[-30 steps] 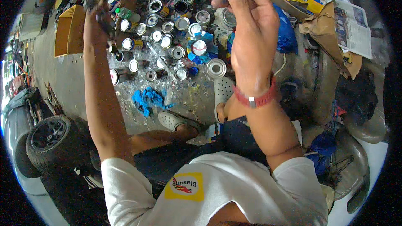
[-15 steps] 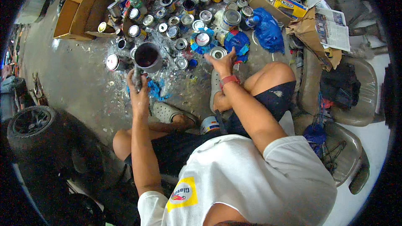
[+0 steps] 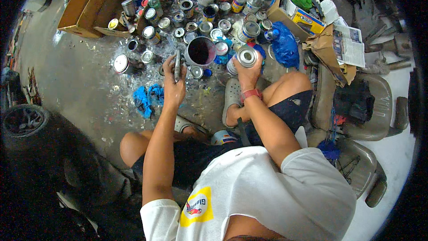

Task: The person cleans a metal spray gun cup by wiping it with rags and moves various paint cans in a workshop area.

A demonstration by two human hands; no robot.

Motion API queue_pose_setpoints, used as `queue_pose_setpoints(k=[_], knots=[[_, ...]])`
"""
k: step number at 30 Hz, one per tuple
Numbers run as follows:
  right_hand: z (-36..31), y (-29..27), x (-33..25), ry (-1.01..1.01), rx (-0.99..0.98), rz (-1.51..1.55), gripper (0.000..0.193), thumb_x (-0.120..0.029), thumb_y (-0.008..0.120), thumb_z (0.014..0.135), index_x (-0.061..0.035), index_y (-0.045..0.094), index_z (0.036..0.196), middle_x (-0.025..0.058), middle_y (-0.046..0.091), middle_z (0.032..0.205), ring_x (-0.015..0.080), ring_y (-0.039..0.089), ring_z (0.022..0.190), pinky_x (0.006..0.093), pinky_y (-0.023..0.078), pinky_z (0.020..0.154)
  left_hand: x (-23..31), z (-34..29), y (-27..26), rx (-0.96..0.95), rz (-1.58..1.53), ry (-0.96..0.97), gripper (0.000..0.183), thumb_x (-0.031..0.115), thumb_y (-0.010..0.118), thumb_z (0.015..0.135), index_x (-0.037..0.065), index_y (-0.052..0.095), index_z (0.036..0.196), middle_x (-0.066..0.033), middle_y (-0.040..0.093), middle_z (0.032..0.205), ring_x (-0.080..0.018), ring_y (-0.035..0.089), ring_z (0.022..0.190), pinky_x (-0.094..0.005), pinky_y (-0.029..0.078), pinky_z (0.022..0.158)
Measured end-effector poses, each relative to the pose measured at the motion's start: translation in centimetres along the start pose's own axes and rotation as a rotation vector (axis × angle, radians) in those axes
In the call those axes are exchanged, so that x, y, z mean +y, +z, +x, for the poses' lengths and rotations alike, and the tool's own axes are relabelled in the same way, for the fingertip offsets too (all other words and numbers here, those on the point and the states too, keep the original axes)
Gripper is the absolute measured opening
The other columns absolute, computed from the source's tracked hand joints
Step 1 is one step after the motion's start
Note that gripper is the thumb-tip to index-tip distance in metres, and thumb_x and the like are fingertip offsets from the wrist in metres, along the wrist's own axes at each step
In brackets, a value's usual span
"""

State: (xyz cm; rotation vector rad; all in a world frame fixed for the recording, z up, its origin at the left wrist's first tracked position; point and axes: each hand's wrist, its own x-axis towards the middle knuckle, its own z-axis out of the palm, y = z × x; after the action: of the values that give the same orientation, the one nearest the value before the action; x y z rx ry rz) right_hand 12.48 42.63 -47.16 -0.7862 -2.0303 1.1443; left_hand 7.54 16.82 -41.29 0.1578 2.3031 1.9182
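My left hand (image 3: 173,82) is closed around the grey, paint-stained handle (image 3: 177,66) of a round pot. Dark red-brown liquid lies inside this pot (image 3: 200,51), which is held up over the crowd of cans. To its right, my right hand (image 3: 249,72) grips a small paint can (image 3: 246,56) with a silver ringed top, raised off the floor. Just behind that can, another small can (image 3: 231,66) is partly hidden by my right hand. A lidded can (image 3: 221,48) stands on blue cloth between the pot and the raised can.
Many paint cans stand close together beyond my hands. Cardboard boxes (image 3: 84,9) are at the far left, and another box (image 3: 290,12) is at the far right near a blue plastic bag (image 3: 285,44). Crumpled blue cloth (image 3: 145,100) lies left of my foot. A wheel (image 3: 26,120) is at the left.
My left hand has carried the pot rightward, nearer my right hand. My right hand, earlier reaching at a can on the floor, now holds a can up. The view has shifted slightly.
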Motion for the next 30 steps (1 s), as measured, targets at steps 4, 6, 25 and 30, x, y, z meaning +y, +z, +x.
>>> queue_pose_setpoints(k=[4,6,25,30], knots=[[3.1,-3.2,-8.2,-0.361,-0.107,0.042,0.079,-0.023,0.095,0.066,-0.0058,0.05,0.129,0.0109,0.062,0.118,0.0252,0.06,0.11,0.0387,0.048,0.099,-0.3,0.7,1.2,0.005,-0.009,0.009,0.052,0.017,0.062,0.102,0.018,0.036,0.147,-0.0136,0.06,0.123,-0.0222,0.058,0.11,-0.0361,0.046,0.095],[4.9,-4.6,-11.6,-0.481,-0.208,-0.005,0.078,-0.022,0.094,0.064,-0.0053,0.052,0.127,0.013,0.061,0.117,0.0298,0.06,0.109,0.0411,0.048,0.098,0.3,0.9,1.9,-0.014,0.033,-0.01,0.053,0.016,0.063,0.1,0.018,0.037,0.146,-0.0151,0.062,0.12,-0.0248,0.061,0.106,-0.0384,0.048,0.094],[8.2,-6.7,-20.1,-0.878,-0.724,-0.761,0.085,-0.031,0.091,0.06,-0.0038,0.052,0.131,0.0197,0.053,0.115,0.041,0.061,0.104,0.0477,0.052,0.086,0.4,0.3,2.4,0.022,0.179,0.039,0.051,0.018,0.066,0.098,0.019,0.041,0.143,-0.022,0.066,0.122,-0.0365,0.066,0.111,-0.0457,0.05,0.094],[7.9,-6.1,-20.2,-0.942,-0.746,-0.773,0.08,-0.029,0.092,0.059,-0.0049,0.053,0.125,0.0199,0.054,0.112,0.041,0.062,0.101,0.05,0.053,0.082,0.2,0.0,2.3,0.034,0.187,0.068,0.052,0.02,0.065,0.098,0.019,0.04,0.144,-0.0224,0.065,0.123,-0.0387,0.066,0.112,-0.0474,0.05,0.095]])
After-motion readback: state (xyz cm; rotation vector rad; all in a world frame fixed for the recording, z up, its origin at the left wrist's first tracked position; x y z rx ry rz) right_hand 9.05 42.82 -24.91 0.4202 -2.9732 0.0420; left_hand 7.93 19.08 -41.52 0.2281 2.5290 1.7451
